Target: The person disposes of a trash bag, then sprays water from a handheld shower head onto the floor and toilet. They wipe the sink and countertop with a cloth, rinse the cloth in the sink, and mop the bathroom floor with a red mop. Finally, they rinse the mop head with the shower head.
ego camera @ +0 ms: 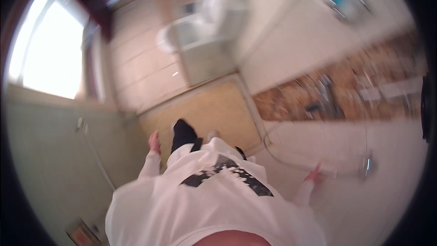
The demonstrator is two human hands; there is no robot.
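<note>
My left hand [154, 142] hangs beside my body, slightly curled, with nothing visible in it. It is above the tan floor's left edge, near the greenish wall. On the other side, my right hand [315, 176] is raised by the pale wall and overlaps the line of a shower hose [280, 161]; blur hides whether it touches or grips it. The hose leads towards a shiny metal fixture [367, 166] at the right. Below me are a dark trouser leg [183, 133] and part of a light shoe [212, 134] on the tan floor [218, 104].
A raised edge [167, 97] borders the tan floor. Beyond it lie pale tiles [146, 65] and a white toilet [211, 10], partly behind a glass panel [205, 61]. A metal wall rack [346, 1] is at upper right, and a bright window [51, 48] at left.
</note>
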